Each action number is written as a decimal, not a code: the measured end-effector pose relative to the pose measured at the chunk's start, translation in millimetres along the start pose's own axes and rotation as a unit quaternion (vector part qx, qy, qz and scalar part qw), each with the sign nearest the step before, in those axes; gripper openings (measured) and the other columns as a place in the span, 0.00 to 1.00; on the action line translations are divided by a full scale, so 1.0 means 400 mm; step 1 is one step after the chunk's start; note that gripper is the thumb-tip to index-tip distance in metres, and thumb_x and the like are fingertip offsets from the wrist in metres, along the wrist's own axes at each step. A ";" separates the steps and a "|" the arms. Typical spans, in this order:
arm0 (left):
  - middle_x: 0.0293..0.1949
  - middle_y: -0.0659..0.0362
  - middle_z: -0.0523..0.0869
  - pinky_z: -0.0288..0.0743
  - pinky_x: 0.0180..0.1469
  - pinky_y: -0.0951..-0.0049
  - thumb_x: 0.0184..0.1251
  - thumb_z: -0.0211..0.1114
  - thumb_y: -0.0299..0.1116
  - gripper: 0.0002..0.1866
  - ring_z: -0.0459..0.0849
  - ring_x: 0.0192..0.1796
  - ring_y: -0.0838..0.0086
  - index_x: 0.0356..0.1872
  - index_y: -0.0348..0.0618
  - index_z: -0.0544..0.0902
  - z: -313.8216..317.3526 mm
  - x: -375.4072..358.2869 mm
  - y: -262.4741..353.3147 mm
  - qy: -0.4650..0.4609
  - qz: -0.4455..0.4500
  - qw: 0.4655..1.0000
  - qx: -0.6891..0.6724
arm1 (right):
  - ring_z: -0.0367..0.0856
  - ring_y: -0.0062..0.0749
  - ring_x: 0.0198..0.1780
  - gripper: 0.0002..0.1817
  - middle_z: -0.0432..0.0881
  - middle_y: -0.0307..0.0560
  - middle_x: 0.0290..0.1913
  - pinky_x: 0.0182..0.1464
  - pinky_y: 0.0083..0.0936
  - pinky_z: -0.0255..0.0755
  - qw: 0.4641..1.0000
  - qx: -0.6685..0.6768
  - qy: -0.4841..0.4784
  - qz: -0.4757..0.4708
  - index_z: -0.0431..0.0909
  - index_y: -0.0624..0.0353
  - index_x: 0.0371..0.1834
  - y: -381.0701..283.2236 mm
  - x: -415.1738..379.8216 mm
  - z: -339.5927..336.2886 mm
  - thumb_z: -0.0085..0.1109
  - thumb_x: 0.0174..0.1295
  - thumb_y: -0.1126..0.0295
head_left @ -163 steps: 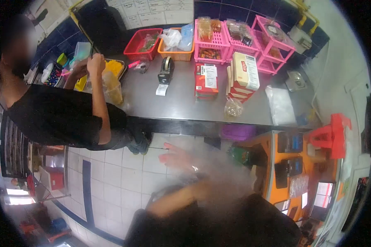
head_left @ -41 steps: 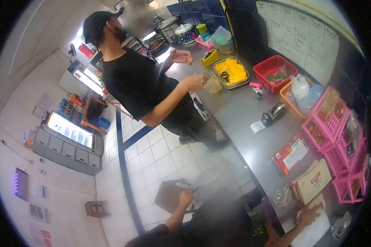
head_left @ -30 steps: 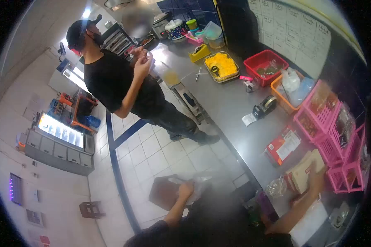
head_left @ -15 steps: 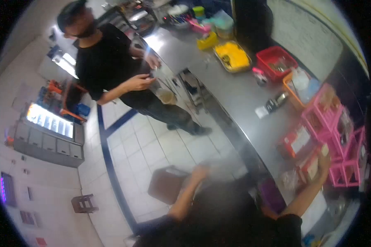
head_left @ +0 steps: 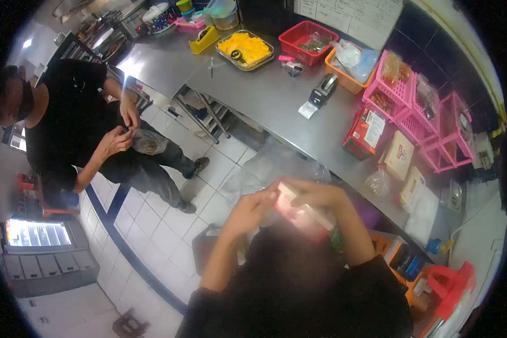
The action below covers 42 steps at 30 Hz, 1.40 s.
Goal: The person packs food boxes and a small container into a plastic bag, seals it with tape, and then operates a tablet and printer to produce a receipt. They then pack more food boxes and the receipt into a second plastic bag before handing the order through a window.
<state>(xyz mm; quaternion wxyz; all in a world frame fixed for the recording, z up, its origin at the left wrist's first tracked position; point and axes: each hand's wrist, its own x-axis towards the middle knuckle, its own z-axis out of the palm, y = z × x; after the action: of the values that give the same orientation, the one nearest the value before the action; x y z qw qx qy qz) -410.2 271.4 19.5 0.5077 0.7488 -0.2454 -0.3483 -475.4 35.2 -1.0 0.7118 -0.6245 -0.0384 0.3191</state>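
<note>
Close to my chest, a cream and red box (head_left: 303, 213) is held between both hands. My left hand (head_left: 254, 209) has its fingers closed on the box's left end. My right hand (head_left: 320, 194) grips the box from above and the right side. A clear plastic bag (head_left: 250, 176) hangs around and behind my hands, beyond the box. On the counter to the right lie a cream box (head_left: 399, 155), another pale box (head_left: 413, 188) and a small clear bag (head_left: 377, 183).
The steel counter (head_left: 265, 104) carries a label dispenser (head_left: 323, 90), a red box (head_left: 363, 132), pink baskets (head_left: 400, 110), a red basket (head_left: 308, 42), an orange basket (head_left: 349, 81) and a tray of yellow food (head_left: 245, 49). At left a person (head_left: 79, 118) holds a clear bag.
My right hand has come from the counter to my chest with a box in it. My left hand has joined it there. The view has shifted, moving the counter leftward and up.
</note>
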 end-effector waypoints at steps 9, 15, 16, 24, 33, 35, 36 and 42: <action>0.28 0.45 0.84 0.77 0.36 0.60 0.72 0.56 0.38 0.28 0.83 0.27 0.51 0.71 0.48 0.65 0.030 -0.147 -0.007 0.020 0.176 0.967 0.181 | 0.76 0.36 0.57 0.43 0.71 0.51 0.60 0.56 0.34 0.73 0.897 0.172 0.382 -0.143 0.49 0.65 0.73 0.107 0.155 0.036 0.60 0.60 0.55; 0.22 0.57 0.77 0.73 0.33 0.72 0.77 0.49 0.42 0.26 0.78 0.26 0.73 0.69 0.37 0.66 0.080 -0.148 -0.174 0.144 0.106 0.982 0.056 | 0.67 0.43 0.62 0.47 0.62 0.64 0.64 0.66 0.36 0.61 0.838 -0.073 0.527 -0.120 0.39 0.58 0.66 0.067 0.102 0.024 0.68 0.54 0.71; 0.22 0.60 0.76 0.72 0.33 0.74 0.77 0.49 0.42 0.25 0.76 0.26 0.76 0.68 0.37 0.68 0.074 -0.145 -0.144 0.156 0.124 0.980 0.022 | 0.68 0.43 0.61 0.49 0.63 0.63 0.63 0.65 0.36 0.63 0.851 -0.072 0.515 -0.074 0.39 0.59 0.66 0.039 0.098 0.055 0.71 0.53 0.68; 0.24 0.55 0.79 0.72 0.37 0.68 0.78 0.48 0.42 0.20 0.79 0.32 0.68 0.55 0.43 0.82 0.079 0.111 -0.020 0.118 0.093 0.987 -0.057 | 0.78 0.45 0.55 0.45 0.72 0.62 0.58 0.58 0.35 0.71 0.845 -0.200 0.493 -0.059 0.49 0.66 0.65 0.149 0.103 0.155 0.69 0.53 0.59; 0.26 0.46 0.84 0.77 0.33 0.59 0.58 0.69 0.35 0.26 0.84 0.29 0.53 0.61 0.47 0.78 -0.038 -0.181 0.165 0.120 0.049 0.939 0.318 | 0.63 0.46 0.67 0.42 0.64 0.55 0.67 0.67 0.39 0.62 0.495 -0.657 0.561 -0.088 0.55 0.59 0.71 0.259 0.075 0.060 0.66 0.57 0.59; 0.24 0.45 0.82 0.76 0.33 0.60 0.57 0.71 0.38 0.19 0.85 0.30 0.57 0.51 0.49 0.84 -0.083 -0.143 0.013 0.178 -0.045 0.892 0.414 | 0.60 0.49 0.69 0.45 0.63 0.57 0.67 0.67 0.42 0.61 0.642 -0.243 0.710 -0.154 0.55 0.55 0.73 0.354 0.111 -0.011 0.68 0.53 0.59; 0.24 0.45 0.82 0.76 0.33 0.60 0.57 0.71 0.38 0.19 0.85 0.30 0.57 0.51 0.49 0.84 -0.081 -0.136 -0.096 0.174 -0.043 0.891 0.417 | 0.59 0.50 0.69 0.46 0.62 0.57 0.68 0.68 0.44 0.61 0.647 -0.085 0.735 -0.181 0.55 0.53 0.73 0.372 0.107 -0.035 0.69 0.52 0.59; 0.34 0.47 0.88 0.77 0.40 0.66 0.63 0.67 0.35 0.09 0.86 0.34 0.66 0.40 0.42 0.87 -0.103 -0.157 -0.130 -0.391 0.067 0.911 0.115 | 0.58 0.62 0.68 0.50 0.58 0.66 0.67 0.66 0.50 0.60 0.438 -0.360 0.822 -0.060 0.57 0.46 0.73 0.141 0.062 -0.015 0.71 0.42 0.61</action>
<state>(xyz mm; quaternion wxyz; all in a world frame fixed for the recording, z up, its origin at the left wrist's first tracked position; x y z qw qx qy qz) -417.7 360.0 -1.9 0.3038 0.5873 -0.5125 -0.5478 -476.1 43.5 -62.5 0.1378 -0.7897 0.4159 -0.4294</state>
